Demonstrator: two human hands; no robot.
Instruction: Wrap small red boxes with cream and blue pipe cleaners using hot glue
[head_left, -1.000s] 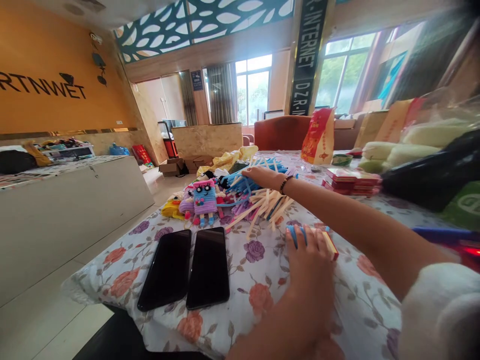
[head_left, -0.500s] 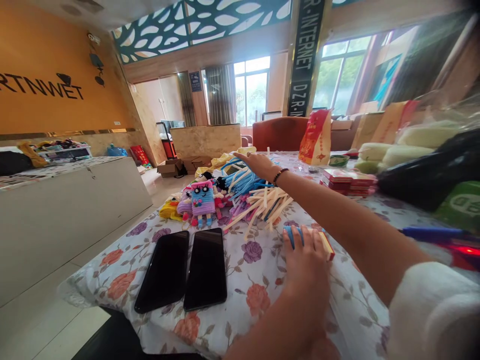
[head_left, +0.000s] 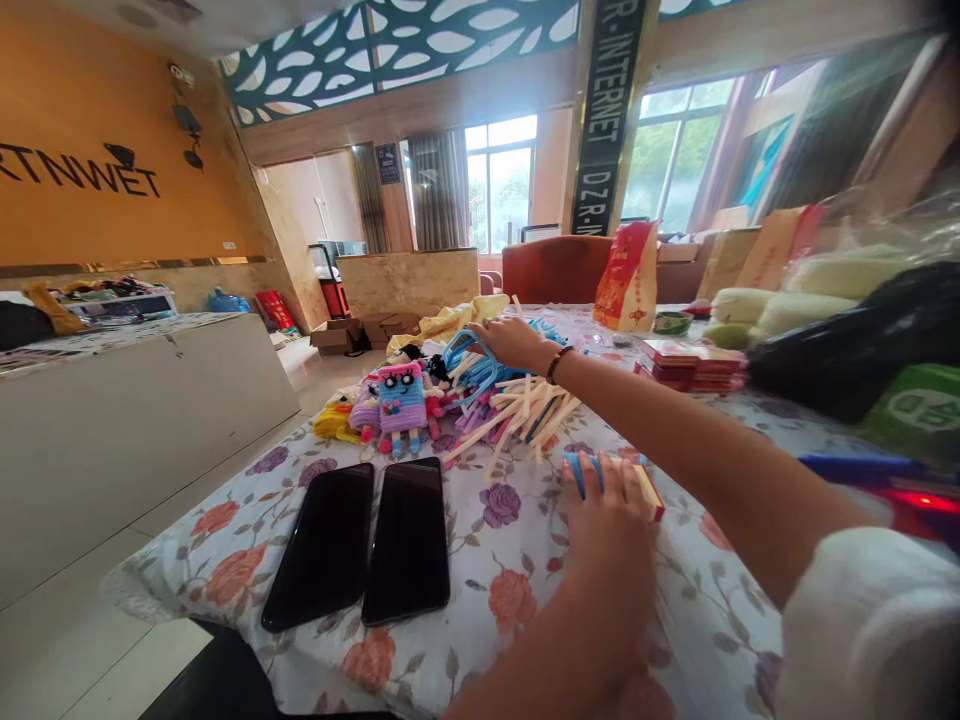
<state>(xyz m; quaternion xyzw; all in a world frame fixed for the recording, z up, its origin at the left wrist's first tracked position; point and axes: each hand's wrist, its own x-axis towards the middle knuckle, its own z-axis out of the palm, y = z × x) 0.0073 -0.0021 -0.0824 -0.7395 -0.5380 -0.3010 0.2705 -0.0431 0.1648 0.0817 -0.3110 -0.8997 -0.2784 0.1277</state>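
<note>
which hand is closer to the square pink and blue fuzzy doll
Right. The right hand is beyond and right of the doll, holding blue fuzzy strips; the left hand is farther right and nearer the camera, on a small red-edged box.

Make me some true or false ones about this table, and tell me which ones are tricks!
1. Two black phones lie side by side on the flowery tablecloth. True.

2. The bracelet is on the left wrist. False: the beaded bracelet is on the right wrist.

3. The left hand is over a small box with a red edge. True.

4. The right hand is holding the pink-and-blue toy. False: the right hand grips blue strips, and the pink-and-blue toy is in front of the pile.

5. The red and gold bag stands upright. True.
</note>
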